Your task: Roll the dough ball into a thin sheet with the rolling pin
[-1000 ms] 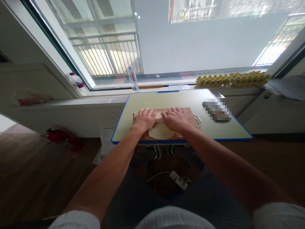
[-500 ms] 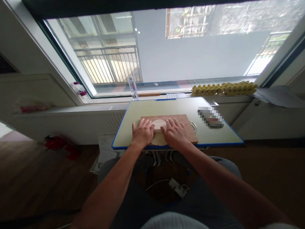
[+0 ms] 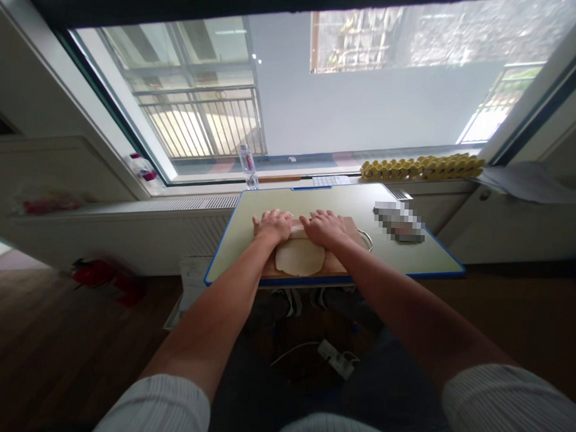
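A flattened round of pale dough (image 3: 300, 258) lies on a wooden cutting board (image 3: 336, 265). Across its far part is a light wooden rolling pin (image 3: 299, 231), mostly covered by my hands. My left hand (image 3: 274, 224) presses on the pin's left end, palm down, with the fingers stretched forward. On the right end rests my right hand (image 3: 324, 227), also palm down with its fingers extended and slightly apart. Between the two hands a short length of the pin shows. The board's metal handle (image 3: 365, 240) sticks out at the right.
The small table (image 3: 250, 205) has a blue edge. A pixelated flat item (image 3: 399, 221) lies on its right side. A clear bottle (image 3: 249, 167) and a yellow bumpy strip (image 3: 422, 167) are by the window. Below are a power strip (image 3: 336, 359) and a fire extinguisher (image 3: 107, 280).
Both hands have moved forward, away from me, with the rolling pin. More of the dough's near part now shows. My view has shifted slightly.
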The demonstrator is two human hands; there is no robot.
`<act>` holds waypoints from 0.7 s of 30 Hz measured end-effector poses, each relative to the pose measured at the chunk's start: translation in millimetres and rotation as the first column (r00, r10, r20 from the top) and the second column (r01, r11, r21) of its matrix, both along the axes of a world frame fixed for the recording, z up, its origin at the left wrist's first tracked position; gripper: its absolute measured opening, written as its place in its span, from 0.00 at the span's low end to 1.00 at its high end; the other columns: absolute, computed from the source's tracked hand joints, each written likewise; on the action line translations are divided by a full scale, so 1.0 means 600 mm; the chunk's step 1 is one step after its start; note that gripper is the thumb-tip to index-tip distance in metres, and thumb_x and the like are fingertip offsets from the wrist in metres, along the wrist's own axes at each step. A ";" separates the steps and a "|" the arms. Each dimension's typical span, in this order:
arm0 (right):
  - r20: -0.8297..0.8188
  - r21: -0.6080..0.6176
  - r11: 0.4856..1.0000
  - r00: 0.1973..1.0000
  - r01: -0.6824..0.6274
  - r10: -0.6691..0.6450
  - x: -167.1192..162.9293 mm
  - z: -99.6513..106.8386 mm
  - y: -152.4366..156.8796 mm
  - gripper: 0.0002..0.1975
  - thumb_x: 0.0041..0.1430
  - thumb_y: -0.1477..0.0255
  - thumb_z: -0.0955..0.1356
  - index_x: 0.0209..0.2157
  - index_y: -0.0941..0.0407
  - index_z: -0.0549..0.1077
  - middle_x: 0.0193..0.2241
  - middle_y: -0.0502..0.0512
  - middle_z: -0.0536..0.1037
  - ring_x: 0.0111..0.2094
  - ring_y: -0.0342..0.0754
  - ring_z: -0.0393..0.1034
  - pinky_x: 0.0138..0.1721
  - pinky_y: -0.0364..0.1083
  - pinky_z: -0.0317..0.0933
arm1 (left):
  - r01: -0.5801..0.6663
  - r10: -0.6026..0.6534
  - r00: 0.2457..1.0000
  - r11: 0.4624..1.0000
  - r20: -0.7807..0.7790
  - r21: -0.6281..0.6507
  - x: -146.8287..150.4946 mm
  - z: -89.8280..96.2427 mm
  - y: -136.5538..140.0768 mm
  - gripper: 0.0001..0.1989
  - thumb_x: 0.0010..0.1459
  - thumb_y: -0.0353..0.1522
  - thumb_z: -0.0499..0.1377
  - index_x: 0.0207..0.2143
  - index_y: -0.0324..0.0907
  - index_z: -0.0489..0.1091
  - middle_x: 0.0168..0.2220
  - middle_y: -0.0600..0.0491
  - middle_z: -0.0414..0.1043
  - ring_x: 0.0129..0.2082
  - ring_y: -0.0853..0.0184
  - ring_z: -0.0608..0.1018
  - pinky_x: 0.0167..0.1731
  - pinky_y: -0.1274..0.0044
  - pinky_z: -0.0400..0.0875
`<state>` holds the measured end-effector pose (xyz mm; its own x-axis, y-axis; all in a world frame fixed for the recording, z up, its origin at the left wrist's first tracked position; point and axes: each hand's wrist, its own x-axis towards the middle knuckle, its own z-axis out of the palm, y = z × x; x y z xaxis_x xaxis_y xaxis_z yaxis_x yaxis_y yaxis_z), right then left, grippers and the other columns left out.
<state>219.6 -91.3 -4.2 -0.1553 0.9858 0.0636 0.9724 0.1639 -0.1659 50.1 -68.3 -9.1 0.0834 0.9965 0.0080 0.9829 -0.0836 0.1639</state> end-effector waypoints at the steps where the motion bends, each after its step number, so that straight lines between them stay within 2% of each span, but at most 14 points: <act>1: -0.050 -0.001 0.999 0.998 0.043 -0.043 0.001 -0.002 0.014 0.32 0.77 0.51 0.53 0.64 0.53 0.73 0.68 0.65 0.70 0.68 0.64 0.61 0.66 0.66 0.53 | 0.004 -0.004 1.000 1.000 -0.001 -0.001 0.000 0.000 0.012 0.30 0.73 0.47 0.38 0.70 0.60 0.65 0.77 0.51 0.56 0.74 0.50 0.61 0.71 0.41 0.47; 4: -0.104 -0.037 0.996 0.991 0.076 -0.079 0.004 -0.006 0.054 0.33 0.76 0.49 0.53 0.65 0.53 0.73 0.68 0.65 0.70 0.68 0.63 0.61 0.67 0.67 0.53 | 0.031 -0.031 0.999 1.000 -0.008 0.001 0.001 0.000 0.046 0.28 0.73 0.47 0.40 0.69 0.62 0.65 0.76 0.51 0.57 0.74 0.50 0.61 0.70 0.39 0.48; 8: -0.085 -0.054 0.997 0.995 0.052 -0.056 0.008 -0.006 0.091 0.28 0.77 0.57 0.53 0.63 0.49 0.74 0.67 0.62 0.72 0.67 0.63 0.63 0.64 0.68 0.56 | 0.052 -0.053 0.999 0.998 -0.013 -0.033 0.003 0.003 0.077 0.29 0.73 0.48 0.39 0.69 0.60 0.65 0.76 0.49 0.57 0.73 0.48 0.61 0.69 0.38 0.48; 11: -0.088 -0.044 0.997 0.994 0.056 -0.059 0.009 -0.011 0.101 0.27 0.76 0.59 0.54 0.63 0.50 0.74 0.68 0.64 0.71 0.67 0.64 0.63 0.64 0.68 0.56 | 0.064 -0.064 0.998 0.997 -0.011 -0.049 0.003 0.003 0.086 0.30 0.73 0.48 0.39 0.70 0.58 0.65 0.76 0.48 0.56 0.74 0.49 0.61 0.69 0.39 0.49; 17: -0.098 -0.038 0.996 0.992 0.081 -0.085 0.006 -0.020 0.062 0.27 0.75 0.59 0.56 0.64 0.52 0.73 0.67 0.66 0.71 0.67 0.66 0.62 0.64 0.69 0.55 | 0.083 -0.084 0.996 0.996 -0.017 -0.034 -0.001 -0.001 0.059 0.30 0.73 0.50 0.40 0.71 0.61 0.62 0.78 0.50 0.53 0.75 0.50 0.59 0.70 0.42 0.49; 21: -0.005 0.071 0.997 1.000 0.018 -0.018 0.001 -0.017 0.002 0.24 0.76 0.61 0.57 0.59 0.54 0.77 0.62 0.67 0.75 0.61 0.65 0.67 0.59 0.65 0.58 | 0.056 -0.058 0.997 0.998 -0.051 -0.038 -0.005 -0.005 0.018 0.34 0.71 0.55 0.38 0.72 0.59 0.62 0.78 0.48 0.53 0.75 0.49 0.59 0.71 0.45 0.50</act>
